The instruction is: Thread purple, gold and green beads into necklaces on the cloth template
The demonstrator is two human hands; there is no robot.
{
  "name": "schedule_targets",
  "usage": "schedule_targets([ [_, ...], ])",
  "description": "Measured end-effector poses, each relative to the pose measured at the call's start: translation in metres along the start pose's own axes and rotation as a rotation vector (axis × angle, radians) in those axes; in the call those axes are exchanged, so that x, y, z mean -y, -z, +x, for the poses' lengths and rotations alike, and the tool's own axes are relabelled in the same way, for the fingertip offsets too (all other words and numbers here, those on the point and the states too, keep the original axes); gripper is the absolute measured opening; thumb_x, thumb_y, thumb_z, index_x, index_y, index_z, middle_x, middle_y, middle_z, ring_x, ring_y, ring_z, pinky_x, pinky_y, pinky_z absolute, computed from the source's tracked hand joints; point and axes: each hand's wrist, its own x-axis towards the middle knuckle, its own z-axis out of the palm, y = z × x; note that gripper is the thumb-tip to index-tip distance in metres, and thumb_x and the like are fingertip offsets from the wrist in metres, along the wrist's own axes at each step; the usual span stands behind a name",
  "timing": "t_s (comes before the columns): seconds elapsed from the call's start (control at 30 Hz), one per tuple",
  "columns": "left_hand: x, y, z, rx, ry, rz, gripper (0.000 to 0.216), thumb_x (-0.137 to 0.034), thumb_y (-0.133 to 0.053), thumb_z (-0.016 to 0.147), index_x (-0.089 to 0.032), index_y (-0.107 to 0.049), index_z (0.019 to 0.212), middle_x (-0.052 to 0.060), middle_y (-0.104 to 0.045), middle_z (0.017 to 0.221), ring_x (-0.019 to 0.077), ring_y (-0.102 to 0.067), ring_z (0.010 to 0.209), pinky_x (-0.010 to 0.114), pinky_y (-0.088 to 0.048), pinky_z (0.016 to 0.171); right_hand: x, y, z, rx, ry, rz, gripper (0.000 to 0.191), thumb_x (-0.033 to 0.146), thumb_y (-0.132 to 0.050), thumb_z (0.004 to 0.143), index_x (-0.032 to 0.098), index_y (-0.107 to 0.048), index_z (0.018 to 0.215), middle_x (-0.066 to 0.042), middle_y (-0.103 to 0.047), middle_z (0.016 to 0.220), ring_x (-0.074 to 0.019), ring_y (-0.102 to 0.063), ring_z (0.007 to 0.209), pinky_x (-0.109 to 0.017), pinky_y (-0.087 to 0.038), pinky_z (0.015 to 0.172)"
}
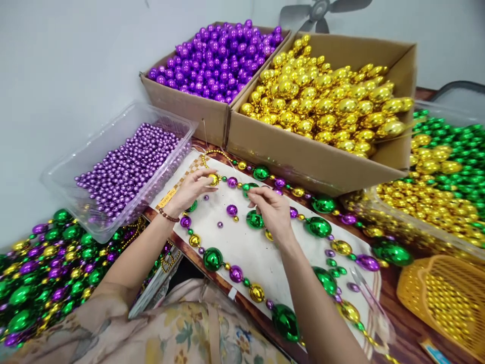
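Observation:
My left hand (192,191), a brown bead bracelet (168,216) at its wrist, has thumb and fingers closed around a gold bead (214,179) at the far left of a bead strand. To the right, my right hand (273,210) is closed in a pinch beside a green bead (249,189); what its fingertips hold is too small to make out. The strand of green, gold and purple beads (235,273) loops across a white board (242,247). Inside the loop lie a loose purple bead (231,211) and another green bead (254,219) beside my right fingers.
Behind the board stand cardboard boxes of purple balls (215,60) and gold beads (326,101). A clear tub (185,132) of small purple beads is at left, above heaped finished strands (56,273). At right are a yellow basket (411,283) and clear-handled scissors-like tool (373,303).

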Motion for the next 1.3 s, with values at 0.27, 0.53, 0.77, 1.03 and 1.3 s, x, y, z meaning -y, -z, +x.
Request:
schedule_targets([
  [0.27, -0.015, 0.002, 0.011, -0.078, -0.036, -0.396, 0.021, -0.028, -0.074, 0.082, -0.02, -0.075, 0.101, 0.004, -0.072, 0.099, 0.0107, -0.063, 0.079, 0.022, -0.047, 0.067, -0.015, 0.003, -0.019, 0.048, 0.196, -0.167, 0.013, 0.028, -0.064, 0.086, 0.021, -0.075, 0.082, -0.001, -0.064, 0.068, -0.0136, -0.059, 0.056, -0.027, -0.047, 0.054],
  [0.53, -0.017, 0.002, 0.015, -0.099, -0.023, -0.402, 0.023, -0.031, -0.075, 0.082, -0.022, -0.075, 0.103, 0.004, -0.072, 0.107, 0.0103, -0.061, 0.078, 0.023, -0.047, 0.07, -0.018, 0.002, -0.025, 0.064, 0.213, -0.231, 0.014, 0.029, -0.062, 0.089, 0.022, -0.074, 0.084, -0.002, -0.064, 0.072, -0.0162, -0.061, 0.063, -0.03, -0.048, 0.059],
  [0.77, -0.015, 0.003, 0.015, -0.045, -0.058, -0.365, 0.025, -0.029, -0.077, 0.081, -0.021, -0.076, 0.104, 0.004, -0.072, 0.101, 0.0088, -0.059, 0.077, 0.021, -0.045, 0.067, -0.019, -0.004, -0.025, 0.074, 0.21, -0.222, 0.013, 0.025, -0.062, 0.09, 0.021, -0.073, 0.084, -0.001, -0.064, 0.072, -0.0142, -0.058, 0.061, -0.028, -0.047, 0.06],
  [1.03, -0.021, -0.014, 0.002, -0.085, -0.249, -0.132, 0.028, -0.032, -0.084, 0.073, -0.023, -0.077, 0.099, 0.003, -0.072, 0.098, 0.0111, -0.061, 0.082, 0.022, -0.047, 0.069, -0.027, -0.014, -0.023, 0.037, 0.237, -0.158, 0.011, 0.024, -0.061, 0.092, 0.022, -0.071, 0.087, 0.001, -0.062, 0.074, -0.0146, -0.06, 0.066, -0.028, -0.046, 0.062],
  [1.3, -0.03, -0.028, -0.014, -0.032, -0.351, -0.025, 0.029, -0.032, -0.082, 0.076, -0.022, -0.076, 0.103, 0.004, -0.069, 0.104, 0.0123, -0.064, 0.089, 0.024, -0.054, 0.08, -0.027, -0.018, -0.027, 0.05, 0.202, -0.085, 0.011, 0.025, -0.063, 0.092, 0.022, -0.07, 0.083, 0.001, -0.058, 0.072, -0.0135, -0.056, 0.063, -0.027, -0.043, 0.058],
])
